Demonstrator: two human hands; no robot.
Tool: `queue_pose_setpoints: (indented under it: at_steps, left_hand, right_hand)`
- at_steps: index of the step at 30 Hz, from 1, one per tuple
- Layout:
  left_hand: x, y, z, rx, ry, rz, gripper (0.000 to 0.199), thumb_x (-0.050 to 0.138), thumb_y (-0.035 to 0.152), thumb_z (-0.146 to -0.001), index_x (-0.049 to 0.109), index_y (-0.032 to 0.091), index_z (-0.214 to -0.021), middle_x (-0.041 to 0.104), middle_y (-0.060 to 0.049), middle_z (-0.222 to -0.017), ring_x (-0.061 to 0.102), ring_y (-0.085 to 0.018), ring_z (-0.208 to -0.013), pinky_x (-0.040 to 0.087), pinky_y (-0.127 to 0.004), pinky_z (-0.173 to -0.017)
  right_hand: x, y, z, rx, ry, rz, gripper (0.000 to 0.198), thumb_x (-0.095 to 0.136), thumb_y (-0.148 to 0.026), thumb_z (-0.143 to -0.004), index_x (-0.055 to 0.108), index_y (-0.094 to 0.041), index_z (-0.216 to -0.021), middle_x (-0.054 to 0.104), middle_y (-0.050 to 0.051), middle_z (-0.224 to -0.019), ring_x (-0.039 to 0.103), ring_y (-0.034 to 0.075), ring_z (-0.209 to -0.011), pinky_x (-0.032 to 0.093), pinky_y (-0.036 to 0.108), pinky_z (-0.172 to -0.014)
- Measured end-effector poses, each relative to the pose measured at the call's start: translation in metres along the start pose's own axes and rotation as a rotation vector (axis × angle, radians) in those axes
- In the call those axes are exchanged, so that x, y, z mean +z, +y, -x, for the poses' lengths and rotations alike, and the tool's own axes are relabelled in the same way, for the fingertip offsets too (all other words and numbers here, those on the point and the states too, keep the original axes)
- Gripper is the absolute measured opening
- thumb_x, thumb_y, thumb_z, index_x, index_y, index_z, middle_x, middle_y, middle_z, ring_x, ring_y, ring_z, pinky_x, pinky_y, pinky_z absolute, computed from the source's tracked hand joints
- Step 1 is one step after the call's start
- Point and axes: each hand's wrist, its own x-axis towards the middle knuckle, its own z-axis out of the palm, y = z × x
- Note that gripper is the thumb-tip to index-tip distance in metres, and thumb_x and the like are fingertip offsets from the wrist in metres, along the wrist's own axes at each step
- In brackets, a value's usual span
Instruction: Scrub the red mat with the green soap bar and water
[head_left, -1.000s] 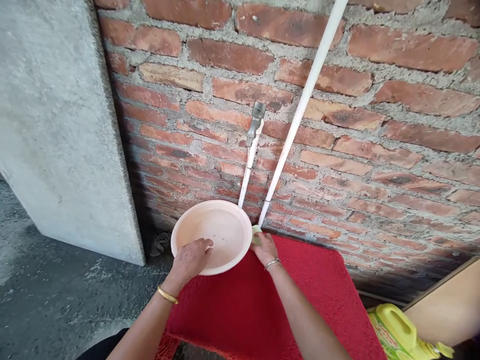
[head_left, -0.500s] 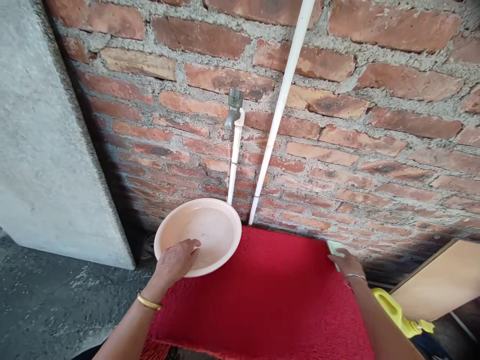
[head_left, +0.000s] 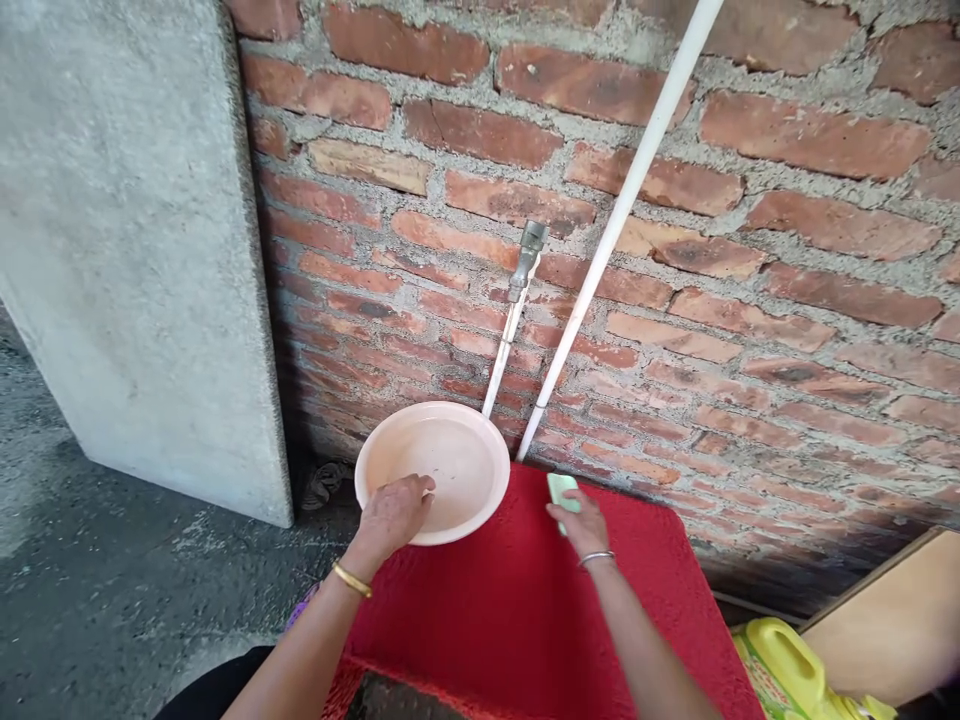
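A shallow pale pink basin [head_left: 480, 515] sits at the far left of a red, fuzzy-textured cloth [head_left: 480, 620], close to the wall. My left hand [head_left: 396, 515] is over the basin's near rim, its fingers curled inward and closed on the edge; the fingertips are partly hidden. To the right of the basin, my right hand [head_left: 585, 525] grips a pale green block [head_left: 562, 490] with rounded corners, low over the cloth. Whether it is a sponge, a brush or soap I cannot tell.
Behind stands a rough brick wall [head_left: 652, 350] with a long white pipe [head_left: 622, 205] and a grey tap [head_left: 529, 255]. A concrete slab [head_left: 172, 270] leans at the left. A yellow jug [head_left: 787, 665] and a tan board [head_left: 892, 620] are at the lower right.
My right hand has moved left across the red cloth with the pale green block, from its far right corner towards the basin. My left hand stays at the basin. The view has shifted left.
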Motion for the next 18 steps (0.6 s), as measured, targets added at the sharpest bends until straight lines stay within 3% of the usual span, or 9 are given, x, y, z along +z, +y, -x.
queue_pose_setpoints:
  at_steps: [4,8,12,18]
  left_hand:
    - [-0.001,-0.002,0.0,0.006,-0.008,-0.012,0.034,0.045,0.025,-0.097,0.069,0.023,-0.121,0.073,-0.01,-0.121,0.068,-0.027,-0.112,0.052,-0.04,-0.094]
    - [-0.001,-0.004,0.0,-0.015,-0.014,-0.026,0.035,0.044,0.025,-0.098,0.068,0.024,-0.123,0.074,-0.01,-0.121,0.068,-0.026,-0.113,0.051,-0.038,-0.094]
    - [0.001,-0.008,-0.003,-0.021,-0.03,-0.027,0.036,0.045,0.026,-0.097,0.067,0.025,-0.125,0.073,-0.008,-0.123,0.067,-0.025,-0.115,0.051,-0.037,-0.094]
    - [0.005,-0.013,-0.008,-0.061,-0.049,-0.057,0.037,0.044,0.031,-0.098,0.067,0.028,-0.126,0.076,-0.007,-0.114,0.069,-0.025,-0.109,0.052,-0.037,-0.091]
  right_hand:
    - [0.047,-0.059,0.027,-0.108,-0.169,-0.013,0.035,0.075,-0.044,-0.074,0.071,-0.03,-0.105,0.067,0.002,-0.103,0.067,0.018,-0.091,0.05,0.026,-0.08]
    - [0.05,-0.057,0.032,-0.147,-0.231,-0.007,0.039,0.081,-0.041,-0.07,0.07,-0.031,-0.106,0.064,0.0,-0.109,0.065,0.017,-0.096,0.047,0.024,-0.078]
    - [0.015,0.001,0.007,-0.112,-0.196,0.018,0.038,0.083,-0.031,-0.066,0.071,-0.032,-0.102,0.063,-0.002,-0.111,0.063,0.017,-0.098,0.046,0.024,-0.082]
    - [-0.08,0.138,-0.024,0.173,0.017,0.065,0.032,0.073,-0.035,-0.07,0.071,-0.025,-0.1,0.067,0.004,-0.101,0.065,0.022,-0.092,0.048,0.031,-0.082]
